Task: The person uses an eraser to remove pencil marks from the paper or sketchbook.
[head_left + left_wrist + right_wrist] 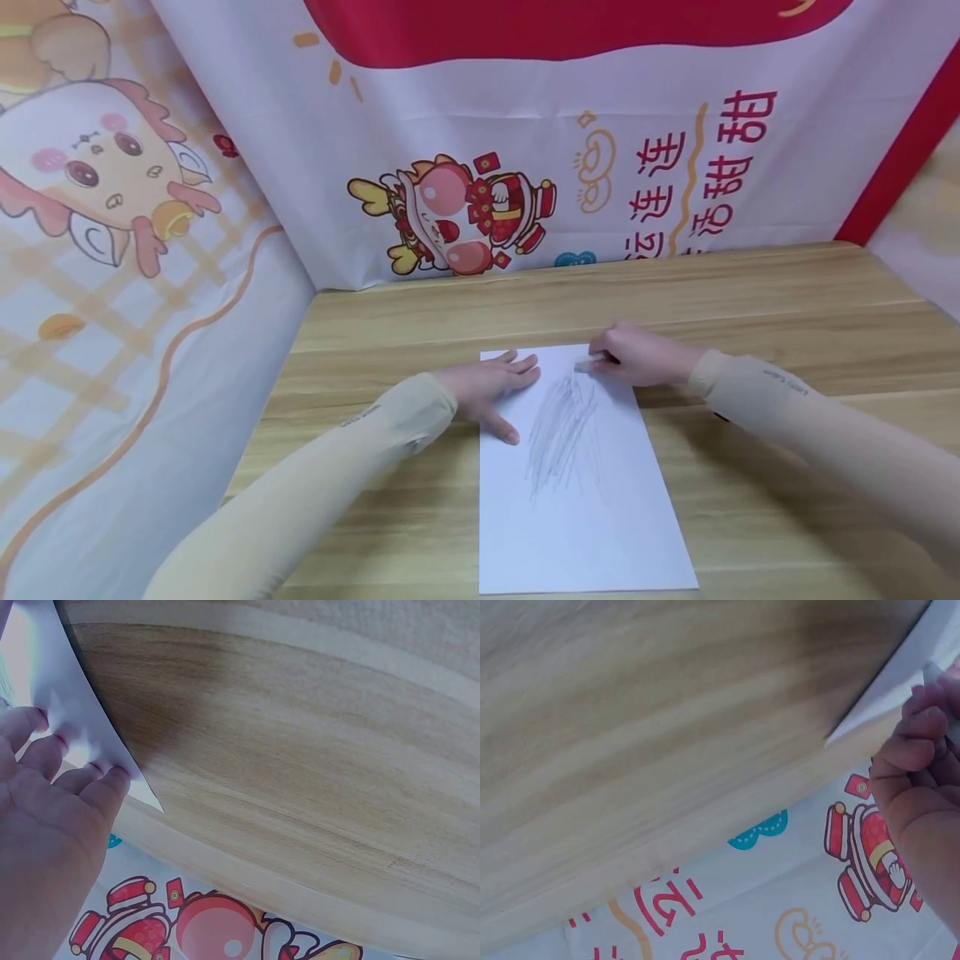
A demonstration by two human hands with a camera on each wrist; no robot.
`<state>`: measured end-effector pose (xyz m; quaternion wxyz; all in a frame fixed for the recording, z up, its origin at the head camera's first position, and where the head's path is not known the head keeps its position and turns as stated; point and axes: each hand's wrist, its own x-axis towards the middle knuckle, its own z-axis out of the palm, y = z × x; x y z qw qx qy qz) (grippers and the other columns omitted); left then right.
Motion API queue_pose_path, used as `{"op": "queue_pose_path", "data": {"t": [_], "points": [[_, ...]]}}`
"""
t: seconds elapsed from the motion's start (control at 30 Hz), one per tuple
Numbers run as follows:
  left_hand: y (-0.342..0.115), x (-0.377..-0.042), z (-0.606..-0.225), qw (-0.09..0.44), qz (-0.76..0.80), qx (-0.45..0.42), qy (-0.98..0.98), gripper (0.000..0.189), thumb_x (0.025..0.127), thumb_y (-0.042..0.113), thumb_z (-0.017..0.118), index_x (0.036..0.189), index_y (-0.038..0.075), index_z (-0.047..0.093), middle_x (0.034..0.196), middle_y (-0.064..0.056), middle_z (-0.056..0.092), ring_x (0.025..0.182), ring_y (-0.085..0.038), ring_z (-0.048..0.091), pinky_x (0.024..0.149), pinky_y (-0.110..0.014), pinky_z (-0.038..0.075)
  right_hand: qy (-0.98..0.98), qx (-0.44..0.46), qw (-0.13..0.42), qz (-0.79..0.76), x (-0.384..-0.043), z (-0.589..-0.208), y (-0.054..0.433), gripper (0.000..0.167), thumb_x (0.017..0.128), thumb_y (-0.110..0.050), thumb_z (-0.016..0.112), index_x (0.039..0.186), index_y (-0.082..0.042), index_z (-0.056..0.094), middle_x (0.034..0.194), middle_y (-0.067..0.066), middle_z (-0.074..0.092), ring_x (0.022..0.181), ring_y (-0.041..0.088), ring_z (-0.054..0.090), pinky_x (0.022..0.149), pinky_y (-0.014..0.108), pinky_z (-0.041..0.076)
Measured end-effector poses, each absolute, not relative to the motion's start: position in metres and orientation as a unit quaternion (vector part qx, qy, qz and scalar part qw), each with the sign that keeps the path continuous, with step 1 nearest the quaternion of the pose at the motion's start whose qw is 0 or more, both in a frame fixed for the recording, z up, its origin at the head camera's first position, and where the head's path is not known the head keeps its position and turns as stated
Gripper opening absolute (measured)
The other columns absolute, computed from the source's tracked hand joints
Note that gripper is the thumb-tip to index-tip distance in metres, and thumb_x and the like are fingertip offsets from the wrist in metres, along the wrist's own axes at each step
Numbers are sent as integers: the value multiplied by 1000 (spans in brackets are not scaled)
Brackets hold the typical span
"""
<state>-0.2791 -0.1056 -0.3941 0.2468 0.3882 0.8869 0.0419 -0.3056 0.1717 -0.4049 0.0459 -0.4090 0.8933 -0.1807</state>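
A white sheet of paper (577, 533) lies on the wooden table, with grey pencil scribbles (562, 433) across its upper middle. My left hand (491, 387) rests on the sheet's upper left part, fingers spread and thumb pointing toward the scribbles. In the left wrist view, the fingertips of the left hand (56, 787) touch the paper near its edge. At the top right of the sheet my right hand (633, 354) grips a small white eraser (588, 363), its end at the top of the scribbles. The right wrist view shows the right hand (922, 761) with fingers curled round the eraser (931, 673).
The wooden table (360, 350) runs up to a printed white cloth (525, 117) with cartoon figures and red lettering behind it. Another patterned cloth (150, 333) hangs along the left side.
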Motion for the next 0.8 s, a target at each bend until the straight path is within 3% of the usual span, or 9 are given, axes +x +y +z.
{"op": "queue_pose_path", "data": {"t": [0.23,0.43,0.67,0.8], "points": [[-107,-277,-392,247,48,386,887,104,78,56,77,158,17,23,163,1,9,148,-28,0,117,-40,11,872,-456,3,-179,-307,-409,161,8,90,-7,72,83,-10,69,68,-10,57,57,4,47,53,23,46],[-106,-279,-394,242,42,396,885,104,79,57,75,158,16,22,163,0,8,148,-29,0,117,-40,11,890,-424,47,-163,-306,-403,172,10,90,-7,73,83,-13,69,62,-10,51,54,5,44,49,24,42],[-106,-278,-394,244,42,399,883,103,79,56,76,157,15,23,163,-2,9,148,-30,0,117,-41,11,876,-455,24,-157,-307,-406,154,5,91,-6,70,88,-9,71,71,-9,61,59,5,50,56,22,48],[-105,-278,-394,239,42,399,884,103,79,56,76,157,15,23,163,-1,9,148,-30,0,117,-40,10,885,-441,51,-140,-303,-399,164,14,89,-2,71,78,-10,68,63,-9,54,54,4,45,50,22,43]]}}
